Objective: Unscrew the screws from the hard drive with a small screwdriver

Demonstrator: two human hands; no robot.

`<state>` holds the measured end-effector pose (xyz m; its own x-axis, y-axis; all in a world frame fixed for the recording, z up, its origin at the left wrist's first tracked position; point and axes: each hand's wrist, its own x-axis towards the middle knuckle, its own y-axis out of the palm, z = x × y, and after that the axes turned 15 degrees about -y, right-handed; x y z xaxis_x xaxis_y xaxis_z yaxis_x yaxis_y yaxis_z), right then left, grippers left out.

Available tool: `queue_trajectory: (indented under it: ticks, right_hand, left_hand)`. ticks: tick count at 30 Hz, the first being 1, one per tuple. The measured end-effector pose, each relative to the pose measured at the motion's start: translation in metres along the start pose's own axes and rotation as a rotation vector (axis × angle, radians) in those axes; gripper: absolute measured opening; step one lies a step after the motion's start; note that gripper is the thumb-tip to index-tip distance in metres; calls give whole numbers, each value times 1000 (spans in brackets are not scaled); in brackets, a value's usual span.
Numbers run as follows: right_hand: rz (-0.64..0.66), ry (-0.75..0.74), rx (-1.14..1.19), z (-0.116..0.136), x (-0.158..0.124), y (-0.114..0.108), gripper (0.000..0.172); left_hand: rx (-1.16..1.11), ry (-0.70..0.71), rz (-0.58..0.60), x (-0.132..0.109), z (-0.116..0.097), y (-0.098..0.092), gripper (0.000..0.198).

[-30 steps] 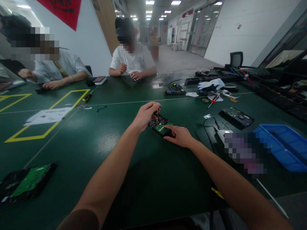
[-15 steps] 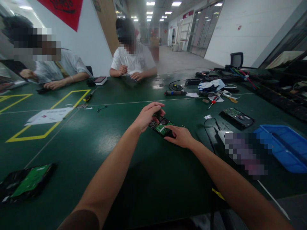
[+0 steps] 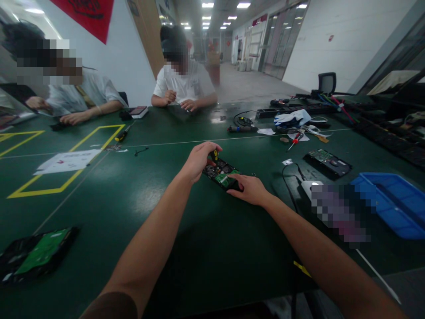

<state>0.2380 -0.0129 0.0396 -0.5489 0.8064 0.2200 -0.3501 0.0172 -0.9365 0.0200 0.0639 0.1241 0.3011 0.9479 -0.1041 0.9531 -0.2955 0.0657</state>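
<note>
A black hard drive (image 3: 222, 173) with a green circuit board lies face up on the green table, straight ahead of me. My left hand (image 3: 199, 160) is closed around a small black-and-yellow screwdriver (image 3: 215, 155) whose tip stands on the drive's far end. My right hand (image 3: 249, 189) rests on the drive's near right corner and presses it flat, fingers curled onto its edge.
Another drive (image 3: 35, 254) lies near left, a third drive (image 3: 327, 161) at right beside a blue tray (image 3: 392, 201). Tools, cables and gloves (image 3: 292, 117) litter the far right. Two people sit across the table (image 3: 99, 186). Paper (image 3: 68, 160) lies inside yellow tape.
My left hand has shifted slightly over the drive's far end, turning the screwdriver so its yellow band shows again. The right hand and the drive have stayed put.
</note>
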Motion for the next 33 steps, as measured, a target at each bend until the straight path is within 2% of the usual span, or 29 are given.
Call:
queue_trajectory:
  ticks: [5, 14, 19, 23, 33]
  right_hand:
    - [-6, -6, 4, 0, -1, 0, 57]
    - [-15, 1, 7, 0, 0, 1, 57]
    - [-9, -1, 9, 0, 0, 1, 58]
    - [-14, -3, 8, 0, 0, 1, 57]
    - [-10, -2, -3, -1, 0, 2, 57]
  left_hand:
    - [12, 0, 39, -1, -1, -1, 23]
    - [-142, -97, 69, -3, -1, 4, 16]
    - [-137, -57, 67, -3, 0, 4, 12]
    - [-80, -19, 27, 0, 1, 1, 16]
    - [-150, -44, 69, 2, 2, 3, 15]
